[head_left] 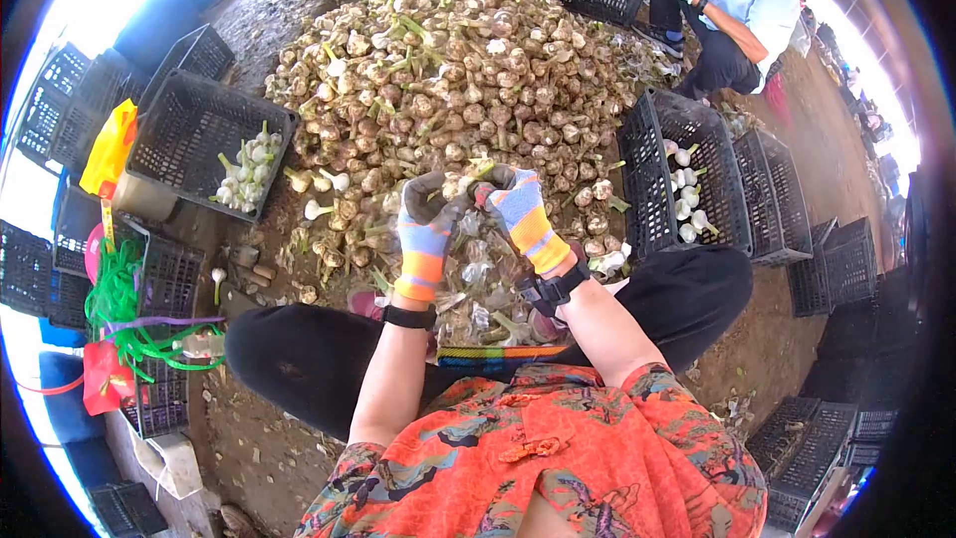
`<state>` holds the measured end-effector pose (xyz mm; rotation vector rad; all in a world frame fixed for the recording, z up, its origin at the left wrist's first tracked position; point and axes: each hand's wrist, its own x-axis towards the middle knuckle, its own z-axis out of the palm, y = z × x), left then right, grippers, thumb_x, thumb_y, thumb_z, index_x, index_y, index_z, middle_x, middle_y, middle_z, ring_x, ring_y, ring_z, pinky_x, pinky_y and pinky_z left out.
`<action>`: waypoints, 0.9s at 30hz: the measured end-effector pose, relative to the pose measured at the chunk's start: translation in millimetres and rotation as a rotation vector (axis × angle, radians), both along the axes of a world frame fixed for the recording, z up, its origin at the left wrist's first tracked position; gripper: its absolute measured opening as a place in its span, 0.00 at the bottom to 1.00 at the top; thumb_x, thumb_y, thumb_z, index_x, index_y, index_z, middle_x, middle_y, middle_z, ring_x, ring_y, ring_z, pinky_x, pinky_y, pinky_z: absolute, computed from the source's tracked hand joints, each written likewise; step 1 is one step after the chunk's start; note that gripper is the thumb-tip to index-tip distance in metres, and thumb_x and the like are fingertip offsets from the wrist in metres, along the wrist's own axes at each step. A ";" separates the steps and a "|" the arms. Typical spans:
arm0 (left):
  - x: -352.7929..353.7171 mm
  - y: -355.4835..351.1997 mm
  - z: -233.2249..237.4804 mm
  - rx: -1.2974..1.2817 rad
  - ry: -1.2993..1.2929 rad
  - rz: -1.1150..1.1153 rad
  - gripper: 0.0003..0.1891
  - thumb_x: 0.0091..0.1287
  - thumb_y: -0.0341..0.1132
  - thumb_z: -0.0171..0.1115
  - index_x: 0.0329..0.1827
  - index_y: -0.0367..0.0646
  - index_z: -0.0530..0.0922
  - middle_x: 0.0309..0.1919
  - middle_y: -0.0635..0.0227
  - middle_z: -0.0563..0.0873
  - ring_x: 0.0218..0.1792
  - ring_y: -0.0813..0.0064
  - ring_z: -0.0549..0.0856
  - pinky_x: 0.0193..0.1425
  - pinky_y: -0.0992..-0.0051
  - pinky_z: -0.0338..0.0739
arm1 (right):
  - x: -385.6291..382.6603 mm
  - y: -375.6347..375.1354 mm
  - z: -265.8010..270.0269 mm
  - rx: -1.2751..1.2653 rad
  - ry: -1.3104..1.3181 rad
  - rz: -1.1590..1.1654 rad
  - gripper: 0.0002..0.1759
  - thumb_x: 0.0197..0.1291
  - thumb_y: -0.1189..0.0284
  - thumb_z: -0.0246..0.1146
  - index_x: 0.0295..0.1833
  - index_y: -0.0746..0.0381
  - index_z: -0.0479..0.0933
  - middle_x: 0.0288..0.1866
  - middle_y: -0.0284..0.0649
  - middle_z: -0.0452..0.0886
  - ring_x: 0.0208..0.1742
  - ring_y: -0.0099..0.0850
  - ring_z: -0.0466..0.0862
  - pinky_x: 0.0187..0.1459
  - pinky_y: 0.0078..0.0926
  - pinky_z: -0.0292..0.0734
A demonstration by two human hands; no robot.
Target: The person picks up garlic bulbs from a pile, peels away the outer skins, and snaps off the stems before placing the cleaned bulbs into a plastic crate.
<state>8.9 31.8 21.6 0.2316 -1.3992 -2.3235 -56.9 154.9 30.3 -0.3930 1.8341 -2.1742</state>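
My left hand, in a grey-palmed glove with an orange and lilac cuff, is closed on one side of a garlic bulb. From the other side my right hand, gloved the same way, has its fingers curled against the bulb. A small red patch shows by the right fingers; I cannot make out what it is. Both hands are held together above my lap, in front of a large heap of garlic bulbs with dirty skins and short stems. Papery peelings lie below the hands.
Left of the heap, a black crate holds cleaned garlic. Another crate at right has a few white bulbs. Green netting hangs at far left. A co-worker in a light blue shirt sits at upper right.
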 end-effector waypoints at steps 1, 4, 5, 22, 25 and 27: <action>-0.4 1.2 0.0 0.035 0.002 -0.005 0.18 0.56 0.17 0.58 0.49 0.38 0.70 0.41 0.63 0.79 0.39 0.72 0.81 0.46 0.71 0.79 | 0.3 -1.1 2.0 -0.005 0.000 0.008 0.10 0.48 0.84 0.58 0.39 0.69 0.77 0.33 0.36 0.81 0.31 0.20 0.77 0.34 0.17 0.74; 2.1 2.0 7.3 0.155 -0.026 -0.051 0.18 0.58 0.18 0.56 0.51 0.38 0.69 0.43 0.62 0.79 0.40 0.72 0.81 0.46 0.71 0.78 | 8.4 -4.7 9.2 0.018 0.064 -0.026 0.11 0.44 0.85 0.56 0.37 0.69 0.76 0.31 0.37 0.81 0.29 0.20 0.77 0.33 0.17 0.74; 3.3 1.2 13.5 0.239 -0.055 -0.091 0.17 0.59 0.20 0.56 0.52 0.38 0.69 0.43 0.62 0.79 0.41 0.72 0.81 0.46 0.72 0.78 | 11.7 -6.0 11.5 0.045 0.130 -0.066 0.12 0.40 0.86 0.55 0.35 0.69 0.76 0.29 0.37 0.81 0.28 0.21 0.78 0.33 0.18 0.74; 8.3 -8.5 15.9 0.017 0.018 -0.276 0.22 0.58 0.29 0.62 0.57 0.38 0.69 0.43 0.65 0.80 0.37 0.76 0.81 0.40 0.77 0.79 | 11.0 -2.9 -3.7 -0.070 -0.062 -0.217 0.13 0.45 0.83 0.56 0.40 0.68 0.76 0.29 0.35 0.80 0.27 0.23 0.78 0.29 0.18 0.73; 13.6 -12.2 20.1 -0.008 -0.051 -0.429 0.25 0.57 0.27 0.63 0.59 0.38 0.67 0.47 0.67 0.78 0.44 0.76 0.79 0.43 0.76 0.79 | -7.1 13.4 -2.2 -0.003 -0.167 -0.174 0.13 0.51 0.80 0.58 0.44 0.68 0.77 0.33 0.36 0.82 0.32 0.23 0.79 0.36 0.18 0.75; 12.0 -11.7 20.5 -0.016 -0.005 -0.388 0.26 0.56 0.27 0.63 0.59 0.39 0.67 0.48 0.67 0.77 0.45 0.77 0.78 0.44 0.76 0.78 | -16.2 20.9 -8.7 0.146 -0.095 -0.087 0.14 0.50 0.81 0.58 0.45 0.68 0.77 0.34 0.37 0.82 0.33 0.24 0.80 0.37 0.19 0.75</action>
